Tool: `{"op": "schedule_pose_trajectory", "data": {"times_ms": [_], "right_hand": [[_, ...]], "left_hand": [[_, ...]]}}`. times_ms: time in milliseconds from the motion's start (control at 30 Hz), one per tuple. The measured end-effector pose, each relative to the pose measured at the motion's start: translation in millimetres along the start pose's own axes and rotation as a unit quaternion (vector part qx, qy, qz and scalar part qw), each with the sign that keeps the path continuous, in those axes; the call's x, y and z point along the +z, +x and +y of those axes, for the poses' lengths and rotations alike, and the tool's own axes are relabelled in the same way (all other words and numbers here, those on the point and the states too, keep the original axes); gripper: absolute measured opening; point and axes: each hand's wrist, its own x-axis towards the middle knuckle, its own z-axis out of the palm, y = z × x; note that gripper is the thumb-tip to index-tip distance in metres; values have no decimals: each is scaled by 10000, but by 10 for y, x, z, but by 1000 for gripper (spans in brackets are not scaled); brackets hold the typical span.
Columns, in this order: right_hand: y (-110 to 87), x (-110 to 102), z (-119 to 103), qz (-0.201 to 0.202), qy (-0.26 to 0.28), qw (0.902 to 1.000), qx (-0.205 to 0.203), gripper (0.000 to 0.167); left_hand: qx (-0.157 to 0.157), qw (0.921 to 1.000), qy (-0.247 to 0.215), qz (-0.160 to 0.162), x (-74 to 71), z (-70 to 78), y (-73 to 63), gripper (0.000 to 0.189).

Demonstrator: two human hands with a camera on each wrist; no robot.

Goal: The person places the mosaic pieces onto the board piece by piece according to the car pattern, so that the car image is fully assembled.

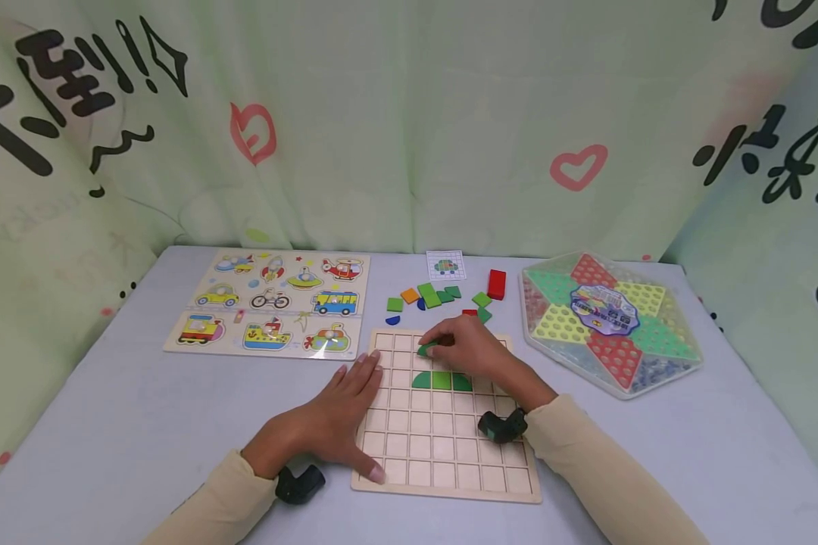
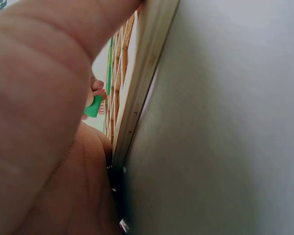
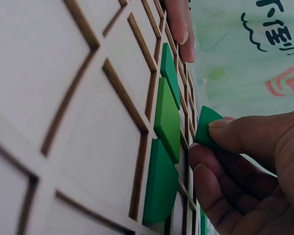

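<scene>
A wooden grid board [image 1: 443, 448] lies on the white table in front of me. My left hand [image 1: 337, 412] rests along its left edge, fingers spread and thumb at the lower left corner. Between thumb and fingers my right hand [image 1: 466, 347] pinches a dark green quarter-round block [image 3: 208, 128], held over the upper part of the board. Just below it in the head view, a light green square block [image 1: 441, 381] sits in the grid. Dark green quarter-round blocks [image 1: 422, 381] flank that square on both sides.
Loose coloured blocks [image 1: 428, 295] are scattered beyond the board, with a red block [image 1: 497, 284] among them. A small pattern card [image 1: 445, 266] lies behind. A vehicle picture puzzle [image 1: 267, 303] is at left, a hexagonal Chinese checkers box [image 1: 607, 325] at right. Curtains surround the table.
</scene>
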Motion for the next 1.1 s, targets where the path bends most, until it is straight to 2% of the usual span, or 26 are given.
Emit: {"op": "schedule_pose_trajectory", "data": {"times_ms": [233,600,900,1100], "right_hand": [[-65,31,-74,-183,33,9994,-305,16],[-150,139,-215,-826,129,9943,-667,13],[-255,243,-332,-1073,232,9913,-729,12],[-284,307,-367,-1013,92,9910,-867,13]], "left_hand": [[19,10000,21,1,-17,9,-2,134],[48,10000,-4,1,-6,-13,4,136],[62,10000,22,23,1,-5,0,136],[63,10000,10,32,5,-9,5,136]]}}
